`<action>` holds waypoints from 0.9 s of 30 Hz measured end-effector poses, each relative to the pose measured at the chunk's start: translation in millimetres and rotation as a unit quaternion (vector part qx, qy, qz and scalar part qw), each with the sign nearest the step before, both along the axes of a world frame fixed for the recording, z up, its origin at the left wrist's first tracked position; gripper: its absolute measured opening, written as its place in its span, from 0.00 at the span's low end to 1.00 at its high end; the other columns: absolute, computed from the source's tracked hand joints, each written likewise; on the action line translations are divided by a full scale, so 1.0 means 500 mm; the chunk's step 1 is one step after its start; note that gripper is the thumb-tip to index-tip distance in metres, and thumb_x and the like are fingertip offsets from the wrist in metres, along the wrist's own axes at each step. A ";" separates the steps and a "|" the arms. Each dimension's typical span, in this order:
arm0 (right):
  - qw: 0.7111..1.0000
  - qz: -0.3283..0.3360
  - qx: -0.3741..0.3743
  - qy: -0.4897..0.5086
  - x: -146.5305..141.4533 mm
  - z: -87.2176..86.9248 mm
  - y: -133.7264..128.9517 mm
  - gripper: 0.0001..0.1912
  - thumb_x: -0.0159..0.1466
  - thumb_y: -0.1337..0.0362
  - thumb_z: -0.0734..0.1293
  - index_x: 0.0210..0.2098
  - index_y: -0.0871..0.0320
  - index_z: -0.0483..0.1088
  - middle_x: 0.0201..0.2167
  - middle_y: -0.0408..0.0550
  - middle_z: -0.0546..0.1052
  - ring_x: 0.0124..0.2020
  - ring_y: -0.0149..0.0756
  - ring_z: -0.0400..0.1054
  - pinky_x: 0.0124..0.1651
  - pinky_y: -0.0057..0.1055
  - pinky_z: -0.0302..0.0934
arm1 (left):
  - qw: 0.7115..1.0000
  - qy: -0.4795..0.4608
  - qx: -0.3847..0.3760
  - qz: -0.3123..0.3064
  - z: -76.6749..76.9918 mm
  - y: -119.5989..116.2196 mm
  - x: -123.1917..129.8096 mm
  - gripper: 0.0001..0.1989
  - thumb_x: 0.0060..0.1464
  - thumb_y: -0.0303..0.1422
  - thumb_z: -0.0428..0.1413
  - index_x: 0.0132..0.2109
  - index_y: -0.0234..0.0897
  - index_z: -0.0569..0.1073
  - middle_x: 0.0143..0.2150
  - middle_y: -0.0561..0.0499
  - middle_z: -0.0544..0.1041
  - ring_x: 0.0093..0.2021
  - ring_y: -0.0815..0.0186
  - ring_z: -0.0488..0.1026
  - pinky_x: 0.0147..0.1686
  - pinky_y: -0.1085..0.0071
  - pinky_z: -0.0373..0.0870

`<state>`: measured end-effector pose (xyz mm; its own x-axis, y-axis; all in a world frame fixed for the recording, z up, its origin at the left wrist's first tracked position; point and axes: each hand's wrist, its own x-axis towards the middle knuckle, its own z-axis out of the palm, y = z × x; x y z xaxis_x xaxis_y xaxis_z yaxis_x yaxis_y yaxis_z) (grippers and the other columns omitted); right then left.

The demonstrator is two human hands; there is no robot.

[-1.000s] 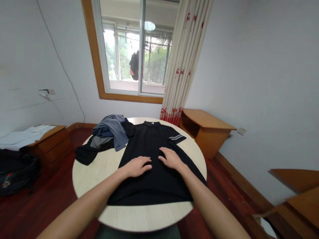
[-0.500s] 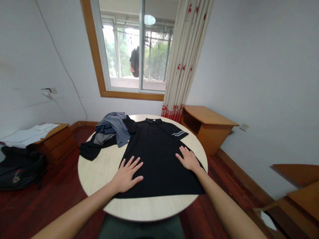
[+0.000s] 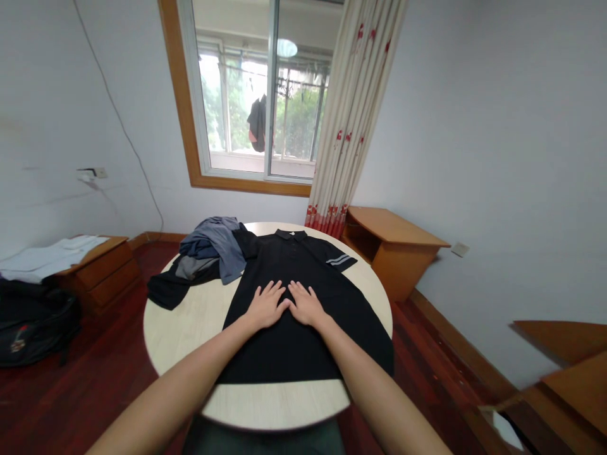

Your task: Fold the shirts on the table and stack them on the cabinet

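Observation:
A black polo shirt (image 3: 303, 354) lies spread out on the round pale table (image 3: 184, 335), its collar at the far side and its hem near me. Two grey stripes mark its right-hand sleeve. My left hand (image 3: 267, 305) rests flat on the middle of the shirt, fingers spread. Beside it my right hand (image 3: 306, 304) also lies flat on the cloth, and the two thumbs meet or nearly meet. Neither hand grips the fabric. The shirt's left-hand sleeve reaches a heap of crumpled grey, blue and black clothes (image 3: 208, 246).
A wooden desk (image 3: 398, 227) stands behind the table at the right, near a patterned curtain (image 3: 353, 126). On the left are a low wooden cabinet (image 3: 111, 272) with white papers or cloth on it and a black bag (image 3: 38, 322). A dark chair seat (image 3: 265, 439) shows below the table's near edge.
Both hands have slid inward across the shirt, from its two sides to its middle, and now lie side by side. The shirt stays spread out; the view has shifted slightly.

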<state>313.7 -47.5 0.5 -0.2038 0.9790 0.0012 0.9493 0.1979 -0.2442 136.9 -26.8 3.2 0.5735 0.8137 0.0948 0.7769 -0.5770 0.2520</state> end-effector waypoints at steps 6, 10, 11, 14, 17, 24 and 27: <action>0.991 -0.134 -0.001 -0.031 0.126 -0.024 0.011 0.37 0.71 0.46 0.46 0.72 0.62 0.47 0.73 0.51 0.46 0.74 0.42 0.36 0.72 0.45 0.32 | 0.994 0.042 0.029 0.092 -0.045 0.078 -0.072 0.33 0.66 0.52 0.39 0.70 0.40 0.57 0.74 0.46 0.51 0.73 0.52 0.45 0.68 0.45 0.44; 0.982 -0.180 0.001 -0.050 0.199 -0.025 0.004 0.38 0.71 0.45 0.46 0.72 0.63 0.46 0.73 0.52 0.46 0.74 0.42 0.36 0.72 0.43 0.33 | 0.990 0.055 0.033 0.127 -0.045 0.093 -0.116 0.33 0.66 0.52 0.38 0.71 0.40 0.57 0.74 0.45 0.51 0.73 0.51 0.45 0.67 0.43 0.45; 0.982 -0.180 0.002 -0.051 0.203 -0.025 0.000 0.39 0.71 0.44 0.46 0.72 0.63 0.46 0.73 0.52 0.46 0.74 0.42 0.37 0.72 0.43 0.33 | 0.990 0.056 0.035 0.125 -0.045 0.090 -0.119 0.33 0.66 0.52 0.38 0.71 0.40 0.57 0.74 0.44 0.51 0.73 0.51 0.45 0.67 0.44 0.45; 0.982 -0.180 -0.004 -0.051 0.196 -0.025 -0.020 0.39 0.71 0.44 0.46 0.72 0.63 0.46 0.74 0.52 0.45 0.74 0.42 0.37 0.72 0.43 0.34 | 0.990 0.055 0.040 0.121 -0.048 0.071 -0.121 0.33 0.66 0.52 0.38 0.71 0.40 0.57 0.74 0.44 0.50 0.73 0.51 0.45 0.67 0.47 0.46; 0.982 -0.182 -0.006 -0.054 0.184 -0.024 -0.053 0.38 0.71 0.45 0.46 0.72 0.63 0.46 0.74 0.52 0.45 0.74 0.42 0.36 0.71 0.45 0.34 | 0.991 0.054 0.039 0.118 -0.052 0.042 -0.125 0.33 0.66 0.51 0.38 0.71 0.40 0.56 0.74 0.44 0.50 0.73 0.50 0.45 0.67 0.46 0.47; 0.981 -0.182 0.027 -0.061 0.199 0.025 -0.034 0.35 0.69 0.44 0.52 0.64 0.63 0.63 0.66 0.61 0.64 0.65 0.51 0.59 0.63 0.46 0.53 | 0.990 0.075 0.057 0.105 -0.027 0.001 -0.121 0.31 0.65 0.49 0.42 0.67 0.35 0.64 0.70 0.37 0.59 0.70 0.44 0.54 0.65 0.39 0.44; 0.970 -0.217 0.093 -0.052 0.224 0.040 0.052 0.32 0.71 0.50 0.50 0.64 0.64 0.63 0.65 0.60 0.65 0.64 0.49 0.59 0.63 0.43 0.54 | 0.990 0.060 0.096 0.082 -0.012 0.032 -0.094 0.28 0.64 0.47 0.45 0.61 0.33 0.71 0.64 0.34 0.68 0.65 0.46 0.62 0.67 0.43 0.44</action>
